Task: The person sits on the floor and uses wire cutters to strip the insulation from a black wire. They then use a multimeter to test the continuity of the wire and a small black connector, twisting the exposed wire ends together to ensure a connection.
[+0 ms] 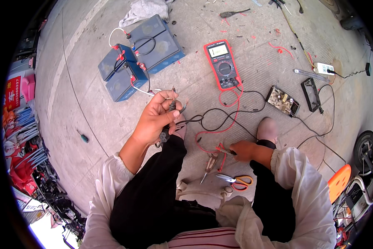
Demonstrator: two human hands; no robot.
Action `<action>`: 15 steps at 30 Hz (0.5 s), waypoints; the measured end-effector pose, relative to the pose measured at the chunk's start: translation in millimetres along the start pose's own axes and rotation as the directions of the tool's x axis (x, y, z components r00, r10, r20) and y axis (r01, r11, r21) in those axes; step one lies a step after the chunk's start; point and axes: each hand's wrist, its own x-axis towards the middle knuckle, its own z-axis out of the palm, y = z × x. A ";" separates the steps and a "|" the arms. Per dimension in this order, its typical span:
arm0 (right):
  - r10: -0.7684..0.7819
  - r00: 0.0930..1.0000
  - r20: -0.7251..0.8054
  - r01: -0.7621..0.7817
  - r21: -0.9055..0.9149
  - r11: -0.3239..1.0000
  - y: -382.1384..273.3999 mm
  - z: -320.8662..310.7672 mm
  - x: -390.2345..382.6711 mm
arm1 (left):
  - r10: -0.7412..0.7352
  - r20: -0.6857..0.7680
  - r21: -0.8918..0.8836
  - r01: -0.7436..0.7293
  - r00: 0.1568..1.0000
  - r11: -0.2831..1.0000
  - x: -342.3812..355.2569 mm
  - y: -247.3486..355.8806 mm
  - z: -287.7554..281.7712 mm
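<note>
My left hand (158, 118) is closed around a black power cord (182, 121), with thin stripped wire ends (174, 92) standing up between thumb and fingers. A black connector (164, 135) hangs below that palm. Low in front of my right leg, my right hand (242, 150) is closed on a slim greyish thing whose kind I cannot make out. Red test-lead wire (220, 147) lies right by its fingertips. Beside it on the ground are a pliers-like tool (212, 161) and scissors (236, 181) with orange handles. A red multimeter (221, 64) with a lit display lies ahead.
Blue-grey batteries (155, 43), joined by short cables, stand at the far left. An opened circuit board (282, 101), a black casing (310, 94) and a white power strip (324, 68) lie right. A screwdriver (84, 137) is at left; loose leads cross the concrete floor.
</note>
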 end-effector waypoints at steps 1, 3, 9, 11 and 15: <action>0.000 1.000 0.002 0.000 -0.023 1.000 2.1 3.0 3.3 | -0.003 -0.005 -0.010 0.003 1.000 1.000 0.8 -0.8 -0.1; 0.059 0.998 0.013 -0.058 -0.046 0.997 5.8 8.9 9.4 | -0.014 -0.018 -0.031 0.013 1.000 0.999 2.5 -1.4 1.5; 0.075 0.993 -0.093 -0.090 -0.165 0.982 -25.8 -17.5 1.4 | -0.042 -0.053 -0.076 0.038 0.998 0.996 0.1 1.5 3.3; 0.075 0.984 -0.159 -0.100 -0.155 0.983 -35.2 -31.6 -3.7 | -0.036 -0.029 -0.088 0.033 0.999 0.996 0.9 0.4 2.6; -0.021 0.943 -0.332 0.009 -0.036 0.999 -44.9 -58.9 -8.1 | -0.046 -0.004 -0.049 0.046 0.999 0.998 2.0 0.3 5.4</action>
